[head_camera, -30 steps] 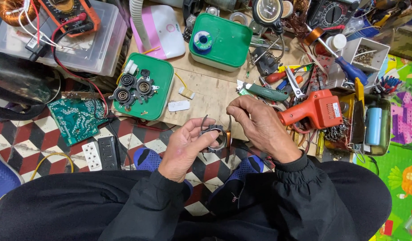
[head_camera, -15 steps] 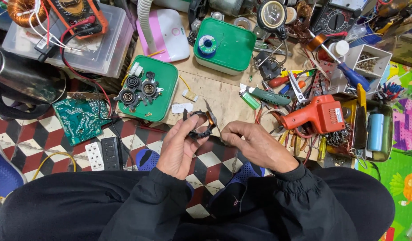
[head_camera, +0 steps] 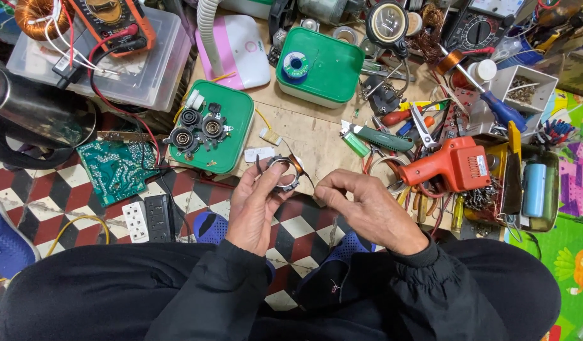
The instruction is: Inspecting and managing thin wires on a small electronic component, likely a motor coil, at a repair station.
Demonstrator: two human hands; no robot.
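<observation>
Over my lap, at the desk's near edge: I am holding a small metal ring part (head_camera: 281, 174) up in my left hand (head_camera: 257, 205), fingers closed around its rim.
Right hand: my right hand (head_camera: 361, 211) is pinching shut just beside the ring; whatever sits between the fingertips is too small to tell, perhaps a thin wire.
Step in hand: I am judging this as fitting or threading something fine onto the ring, still midway.
Next move calls for: a steady left grip and a careful, small motion of the pinching fingertips toward the ring.
Green lid nearby: a green square lid (head_camera: 210, 134) is lying just beyond my left hand, carrying black round parts.
Green box: a second green box (head_camera: 322, 66) is sitting farther back with a blue-centred spool on top.
Labels: a small white slip (head_camera: 260, 154) is lying on the wooden desk (head_camera: 317, 136) between the lid and the ring.
Orange tool: an orange gun-shaped tool (head_camera: 452, 165) is resting to my right.
</observation>
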